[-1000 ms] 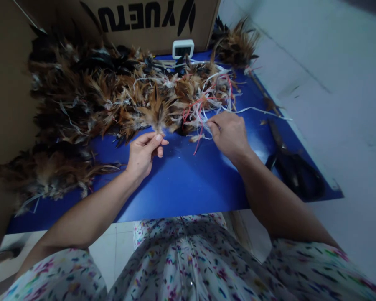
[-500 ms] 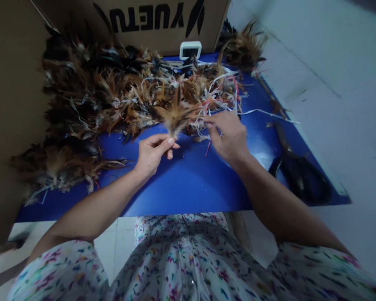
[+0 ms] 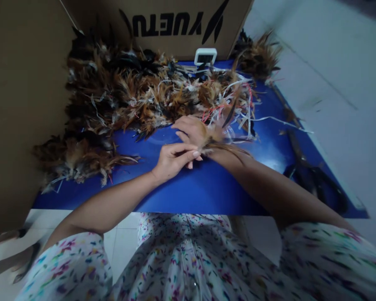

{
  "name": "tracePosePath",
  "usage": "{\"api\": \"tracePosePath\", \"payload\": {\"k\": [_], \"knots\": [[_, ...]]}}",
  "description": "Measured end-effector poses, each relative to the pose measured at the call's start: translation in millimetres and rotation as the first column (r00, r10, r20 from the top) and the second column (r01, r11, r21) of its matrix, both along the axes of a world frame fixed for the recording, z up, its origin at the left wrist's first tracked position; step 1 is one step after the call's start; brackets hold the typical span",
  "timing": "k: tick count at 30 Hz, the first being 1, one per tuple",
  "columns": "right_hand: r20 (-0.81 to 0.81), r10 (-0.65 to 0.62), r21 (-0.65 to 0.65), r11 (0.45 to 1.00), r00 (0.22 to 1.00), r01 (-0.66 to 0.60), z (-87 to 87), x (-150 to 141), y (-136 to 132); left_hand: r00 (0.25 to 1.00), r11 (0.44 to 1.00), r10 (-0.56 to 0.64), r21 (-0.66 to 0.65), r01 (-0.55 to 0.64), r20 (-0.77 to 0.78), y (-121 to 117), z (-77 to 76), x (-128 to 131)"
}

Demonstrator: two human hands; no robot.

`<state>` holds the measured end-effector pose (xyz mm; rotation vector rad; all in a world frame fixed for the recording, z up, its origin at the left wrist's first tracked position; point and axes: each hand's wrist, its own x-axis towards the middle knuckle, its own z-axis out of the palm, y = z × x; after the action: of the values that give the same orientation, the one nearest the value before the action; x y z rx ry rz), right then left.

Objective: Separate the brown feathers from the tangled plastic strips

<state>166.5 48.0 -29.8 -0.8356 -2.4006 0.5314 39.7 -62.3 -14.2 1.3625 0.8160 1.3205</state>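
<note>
Left hand [image 3: 177, 161] pinching feather bunch [image 3: 217, 146] at its base; long axis roughly sideways, tips fanning rightward; right hand [image 3: 192, 129] behind, grip unclear

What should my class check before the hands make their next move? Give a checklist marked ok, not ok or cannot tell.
1. Left hand pinching the feather tuft: ok.
2. Right hand and wrist fully visible: not ok; the tuft overlaps the wrist.
3. Right hand's grip: cannot tell whether it holds anything.
4. Scissors lying on the blue table, outside both hands: ok.
5. White strips untangled: not ok; they lie jumbled with red ones.
</note>
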Motion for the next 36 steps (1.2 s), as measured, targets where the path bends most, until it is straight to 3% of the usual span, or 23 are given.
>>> {"api": "tracePosePath", "payload": {"k": [5,11,14,17,22,26,28,33,36], "knots": [[0.247,-0.078,0.136,0.99,0.966,0.045,27.5,-42,5,1.0,1.0,-0.005,-0.019,0.005,0.01,0,-2.8,0],[0.297,-0.191,0.156,0.976,0.936,0.15,25.4,-63,9,1.0,0.999,-0.001,-0.033,0.002,0.029,2,-6.4,-1],[0.156,-0.181,0.021,0.983,0.971,0.18,27.4,-58,17,1.0,0.999,0.001,-0.046,0.0,0.031,3,-6.0,-1],[-0.044,-0.177,-0.224,0.961,0.983,0.163,35.6,-46,24,1.0,0.997,0.006,-0.071,-0.006,0.002,3,-4.9,-2],[-0.144,-0.213,-0.481,0.869,0.966,0.12,53.0,-24,22,1.0,0.997,0.017,-0.077,-0.019,-0.019,3,-2.5,-1],[-0.217,-0.253,-0.668,0.743,0.943,0.045,57.0,-10,11,1.0,0.998,0.02,-0.063,-0.021,-0.018,3,-0.2,0],[-0.256,-0.257,-0.708,0.706,0.932,0.0,55.3,-6,8,1.0,0.998,0.017,-0.054,-0.018,-0.014,2,0.2,0],[-0.246,-0.275,-0.688,0.725,0.929,0.033,58.5,-5,2,1.0,0.999,0.003,-0.051,-0.004,-0.028,1,0.1,0],[-0.233,-0.302,-0.71,0.703,0.924,0.051,63.6,-16,-1,0.999,0.998,-0.005,-0.058,0.002,-0.054,-1,1.2,0]]}}
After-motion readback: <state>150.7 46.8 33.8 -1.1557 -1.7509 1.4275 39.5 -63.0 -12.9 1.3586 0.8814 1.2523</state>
